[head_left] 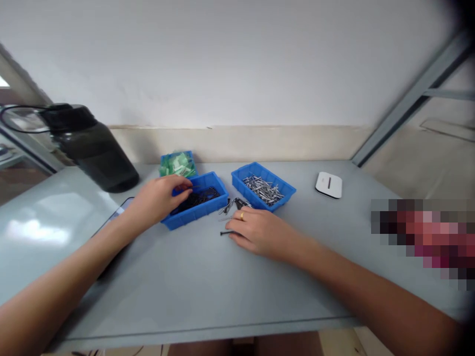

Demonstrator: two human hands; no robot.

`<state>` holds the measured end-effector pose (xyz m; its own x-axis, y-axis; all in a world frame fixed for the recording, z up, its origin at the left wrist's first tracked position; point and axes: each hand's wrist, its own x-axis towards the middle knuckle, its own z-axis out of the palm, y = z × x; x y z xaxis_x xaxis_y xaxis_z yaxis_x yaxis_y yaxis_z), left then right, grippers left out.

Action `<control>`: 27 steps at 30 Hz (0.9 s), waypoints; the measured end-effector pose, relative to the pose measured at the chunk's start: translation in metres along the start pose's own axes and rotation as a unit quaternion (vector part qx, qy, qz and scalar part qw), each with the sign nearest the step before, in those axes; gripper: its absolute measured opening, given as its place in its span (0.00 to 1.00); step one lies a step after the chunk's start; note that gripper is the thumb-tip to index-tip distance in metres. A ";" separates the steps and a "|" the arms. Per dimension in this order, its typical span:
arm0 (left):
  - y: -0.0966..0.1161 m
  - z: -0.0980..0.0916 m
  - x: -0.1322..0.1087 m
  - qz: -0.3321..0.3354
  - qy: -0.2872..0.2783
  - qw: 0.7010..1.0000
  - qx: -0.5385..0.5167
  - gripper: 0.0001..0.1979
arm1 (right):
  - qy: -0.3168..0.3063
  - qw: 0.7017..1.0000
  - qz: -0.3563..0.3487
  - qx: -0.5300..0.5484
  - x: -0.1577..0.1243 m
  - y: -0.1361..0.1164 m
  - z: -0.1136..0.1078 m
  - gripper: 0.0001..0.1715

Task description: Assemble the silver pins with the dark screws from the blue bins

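My left hand (161,198) reaches into a blue tray of small black parts (196,200), its fingers curled over the black parts; what they grip is hidden. My right hand (256,228) rests on the grey table (208,282), fingers curled down beside a small black nail-like piece (226,233) at its fingertips. A little heap of black and silver pieces (233,204) lies just behind that hand. Right of it stands a blue tray of silver nails (263,187). Behind the black-parts tray sits a blue tray of green pieces (178,164).
A large dark water bottle (94,148) stands at the back left. A phone (118,212) lies under my left forearm. A small white device (328,185) lies at the right. A white wall closes the back; the table's front edge runs near me.
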<state>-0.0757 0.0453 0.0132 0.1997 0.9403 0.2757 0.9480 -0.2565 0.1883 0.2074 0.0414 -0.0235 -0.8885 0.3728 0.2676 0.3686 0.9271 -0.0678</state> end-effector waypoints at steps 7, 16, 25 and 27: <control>0.035 -0.005 -0.014 0.142 0.080 0.987 -0.004 0.16 | -0.031 0.998 0.031 -0.050 0.000 0.001 0.003 0.12; 0.074 0.029 -0.037 0.348 0.028 0.936 -0.037 0.12 | -0.033 0.997 0.060 -0.038 0.000 -0.003 0.000 0.11; 0.071 0.037 -0.036 0.235 -0.022 0.970 -0.064 0.16 | 0.013 0.997 0.074 0.002 0.000 -0.005 -0.010 0.11; 0.069 0.037 -0.036 0.228 -0.020 0.971 -0.068 0.15 | 0.031 0.996 0.084 0.013 0.001 -0.005 -0.012 0.10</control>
<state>-0.0081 0.0019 -0.0181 0.6030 0.7295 0.3228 0.7179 -0.6727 0.1791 0.2082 0.0362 -0.0111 -0.7958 0.5203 0.3100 0.5025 0.8529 -0.1414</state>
